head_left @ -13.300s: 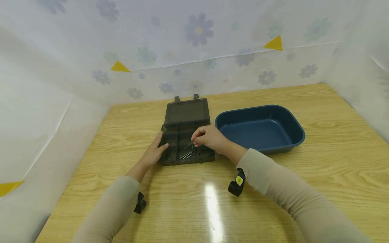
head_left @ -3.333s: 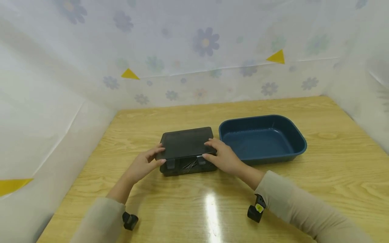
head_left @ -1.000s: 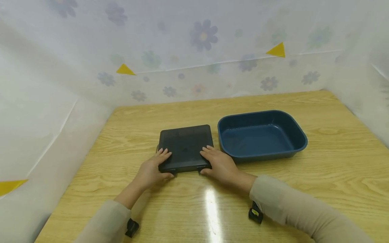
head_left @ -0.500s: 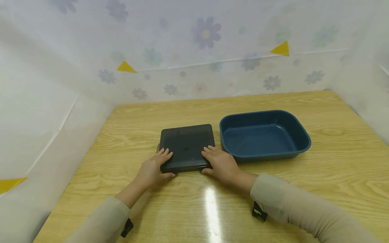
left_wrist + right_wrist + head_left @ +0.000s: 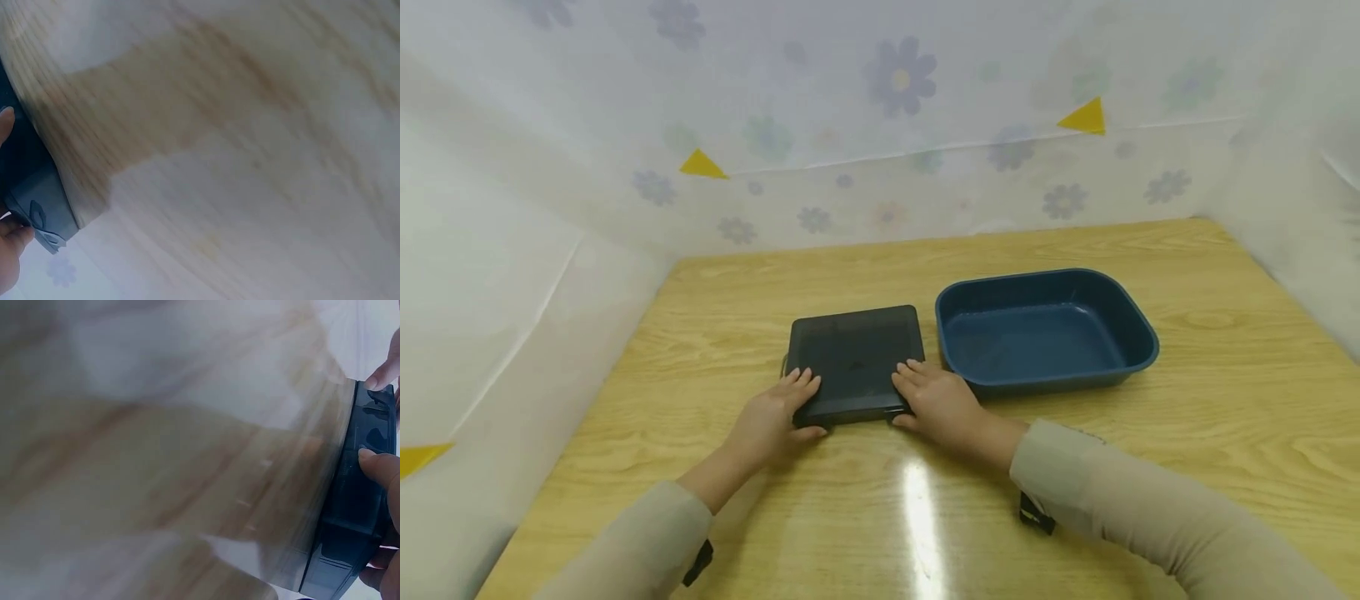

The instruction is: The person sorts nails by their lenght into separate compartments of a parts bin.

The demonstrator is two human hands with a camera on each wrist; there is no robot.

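Observation:
A dark translucent compartment box [image 5: 856, 354] lies with its lid down on the table, left of the middle. My left hand [image 5: 767, 421] grips its front left corner, fingertips on the lid and thumb at the front edge. On the front right corner my right hand [image 5: 943, 408] holds the same way, its thumb by a front latch [image 5: 895, 413]. A thin wire handle [image 5: 785, 364] sticks out at the box's left side. In the right wrist view both thumbs meet the box's front face [image 5: 350, 494]. The lid hides what lies inside.
A deep blue plastic basin [image 5: 1037, 333] stands close to the box's right side, no contents visible. The wood-grain table [image 5: 820, 533] reaches back to a white flowered curtain [image 5: 850, 100] with yellow triangles on it.
Earlier the box stood open, thin metal pieces in its compartments, my right hand pinching one. Then both hands folded the lid down. Over the last second the front latches have gone flat against the box.

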